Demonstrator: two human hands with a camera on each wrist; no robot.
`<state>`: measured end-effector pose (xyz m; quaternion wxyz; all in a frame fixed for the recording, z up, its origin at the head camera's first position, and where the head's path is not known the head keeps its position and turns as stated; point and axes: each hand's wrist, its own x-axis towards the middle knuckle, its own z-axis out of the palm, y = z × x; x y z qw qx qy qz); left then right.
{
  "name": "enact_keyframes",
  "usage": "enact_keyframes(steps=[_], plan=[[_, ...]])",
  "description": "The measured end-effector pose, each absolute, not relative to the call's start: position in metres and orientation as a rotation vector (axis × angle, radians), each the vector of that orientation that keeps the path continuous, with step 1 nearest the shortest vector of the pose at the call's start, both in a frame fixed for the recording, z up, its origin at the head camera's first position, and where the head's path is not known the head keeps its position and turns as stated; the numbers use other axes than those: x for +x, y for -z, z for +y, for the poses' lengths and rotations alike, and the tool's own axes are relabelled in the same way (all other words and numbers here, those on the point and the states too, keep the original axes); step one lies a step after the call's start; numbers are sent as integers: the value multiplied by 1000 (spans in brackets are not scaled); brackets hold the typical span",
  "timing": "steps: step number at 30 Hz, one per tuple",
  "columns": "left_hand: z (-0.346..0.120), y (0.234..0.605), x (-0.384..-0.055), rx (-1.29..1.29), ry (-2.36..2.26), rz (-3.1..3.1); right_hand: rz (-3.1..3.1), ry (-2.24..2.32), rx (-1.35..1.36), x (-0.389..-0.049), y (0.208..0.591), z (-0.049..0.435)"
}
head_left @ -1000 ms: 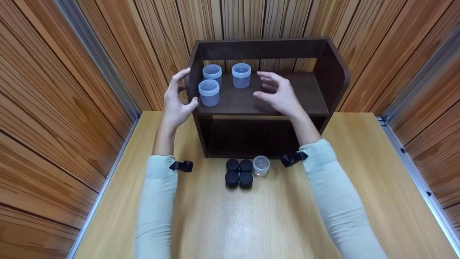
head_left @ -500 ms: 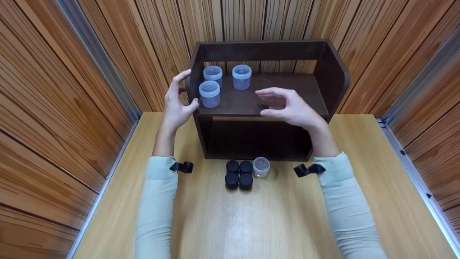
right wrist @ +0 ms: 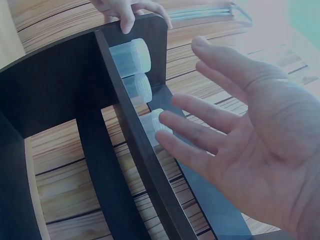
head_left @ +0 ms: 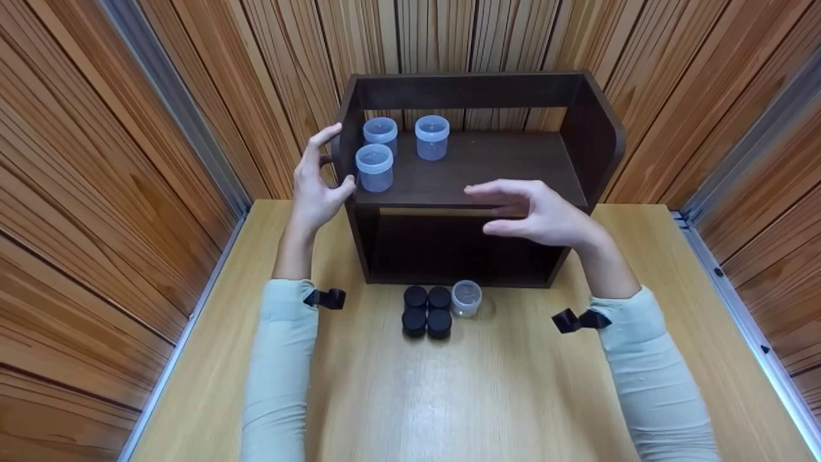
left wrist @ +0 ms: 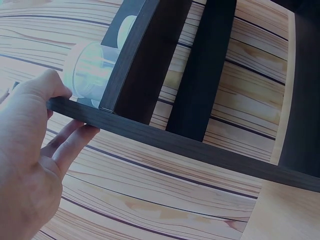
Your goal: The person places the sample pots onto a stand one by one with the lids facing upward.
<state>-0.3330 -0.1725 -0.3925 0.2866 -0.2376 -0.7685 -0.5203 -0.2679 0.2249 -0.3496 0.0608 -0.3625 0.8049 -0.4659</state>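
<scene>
My left hand (head_left: 319,186) grips the left side panel of a dark brown shelf (head_left: 513,170), thumb on its inner side and fingers on the outer, as the left wrist view also shows. Close by the thumb stands a translucent plastic jar (head_left: 374,168) with a pale rim. Behind it is a second jar (head_left: 380,133), and to the right a third jar (head_left: 431,138), all upright on the upper board. My right hand (head_left: 542,212) holds nothing, fingers extended and thumb apart, in front of the board's edge. In the right wrist view its palm and fingers (right wrist: 192,131) show empty.
Several jars with black lids (head_left: 415,321) stand grouped on the wooden table (head_left: 410,398), in front of the shelf. Beside them is one clear jar (head_left: 466,298). Wood-panelled walls (head_left: 83,192) with metal rails close in the table at the back and sides.
My right hand has drawn back from beside the third jar, toward me and to the right, empty. My left hand keeps its place on the side panel. The jars have not moved.
</scene>
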Motion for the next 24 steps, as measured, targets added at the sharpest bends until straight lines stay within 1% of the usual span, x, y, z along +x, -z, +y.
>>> enact_keyframes(steps=[11,19,24], plan=[[-173,391,-333,-640,1399,-2056,2519,1424,-1164,-258,370,240],[-173,392,-333,-633,1394,-2066,2690,1432,-1188,-247,394,237],[-173,392,-334,-634,1393,-2072,2754,1425,-1255,-242,411,233]])
